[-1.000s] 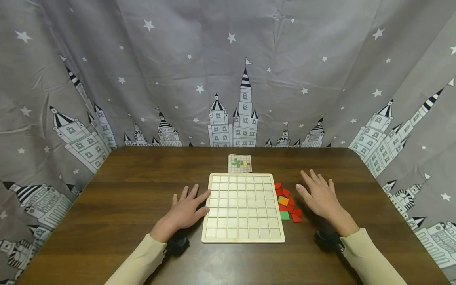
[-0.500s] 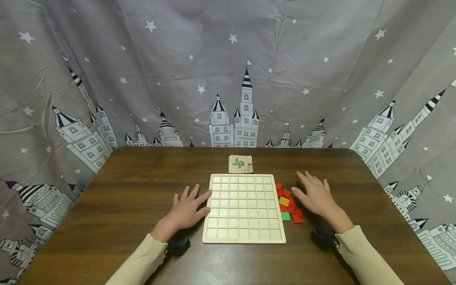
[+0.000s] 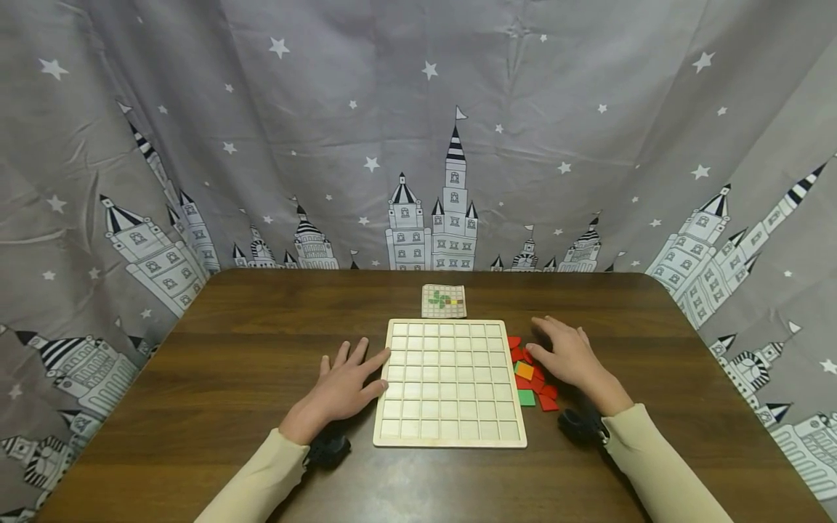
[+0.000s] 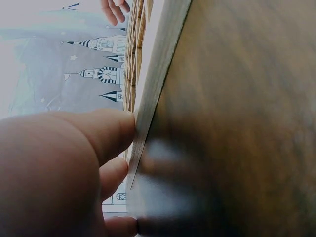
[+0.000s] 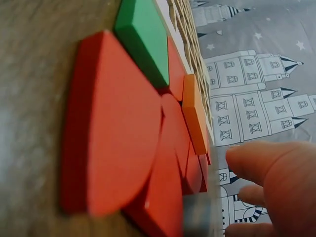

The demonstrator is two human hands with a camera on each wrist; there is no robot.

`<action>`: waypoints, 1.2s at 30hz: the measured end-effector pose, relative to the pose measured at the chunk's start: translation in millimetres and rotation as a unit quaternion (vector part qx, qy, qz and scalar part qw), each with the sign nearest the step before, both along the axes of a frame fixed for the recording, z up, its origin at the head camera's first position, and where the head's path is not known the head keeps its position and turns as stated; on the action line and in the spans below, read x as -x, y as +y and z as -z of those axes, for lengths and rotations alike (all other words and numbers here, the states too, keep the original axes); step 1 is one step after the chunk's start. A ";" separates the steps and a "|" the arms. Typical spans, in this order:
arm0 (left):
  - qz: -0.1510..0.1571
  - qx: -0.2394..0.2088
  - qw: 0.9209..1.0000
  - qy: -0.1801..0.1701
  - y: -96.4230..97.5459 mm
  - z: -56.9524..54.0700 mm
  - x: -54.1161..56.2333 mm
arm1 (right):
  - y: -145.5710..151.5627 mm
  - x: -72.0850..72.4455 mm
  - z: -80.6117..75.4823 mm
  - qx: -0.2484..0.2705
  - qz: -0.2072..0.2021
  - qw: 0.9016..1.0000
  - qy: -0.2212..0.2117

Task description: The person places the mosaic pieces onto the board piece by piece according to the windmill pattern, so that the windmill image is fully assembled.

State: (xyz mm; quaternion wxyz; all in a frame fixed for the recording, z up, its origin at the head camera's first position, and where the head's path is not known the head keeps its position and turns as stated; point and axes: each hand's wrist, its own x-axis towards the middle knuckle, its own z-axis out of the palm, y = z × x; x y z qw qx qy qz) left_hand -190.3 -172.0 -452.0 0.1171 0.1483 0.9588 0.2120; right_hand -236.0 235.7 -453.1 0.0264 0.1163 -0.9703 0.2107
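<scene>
A pale wooden grid board (image 3: 448, 383) lies flat on the table, its cells bare. My left hand (image 3: 341, 388) rests at its left edge, thumb and forefinger touching the rim, the other fingers spread on the tabletop. Along the board's right side lies a pile of flat pieces: several red ones (image 5: 118, 128) with curved edges, an orange square (image 3: 524, 371) on top and a green square (image 3: 526, 398) at the near end. My right hand (image 3: 567, 354) hovers at the right of the pile, holding nothing, with thumb and fingertips close to the red pieces.
A small pattern card (image 3: 444, 301) with green, brown and yellow shapes on a grid lies just beyond the board. The dark wooden table (image 3: 261, 312) ends at a grey curtain (image 3: 314, 131) printed with castles and stars.
My right hand has moved left toward the coloured pieces, its fingers bending a little. The left hand stays at the board's edge, and the pieces lie as before.
</scene>
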 end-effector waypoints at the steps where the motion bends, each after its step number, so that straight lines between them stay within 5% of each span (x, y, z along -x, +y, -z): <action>1: 0.001 0.000 1.000 0.001 -0.1 0.0 0.0 | -1.1 0.7 0.2 0.001 -0.005 1.000 0.004; 14: 0.000 0.000 1.000 0.005 0.2 1.5 0.7 | -7.1 11.5 5.5 0.005 -0.048 0.999 0.020; 36: -0.005 0.001 1.000 0.006 0.4 1.5 0.7 | -16.7 13.5 4.3 0.008 -0.053 0.999 -0.002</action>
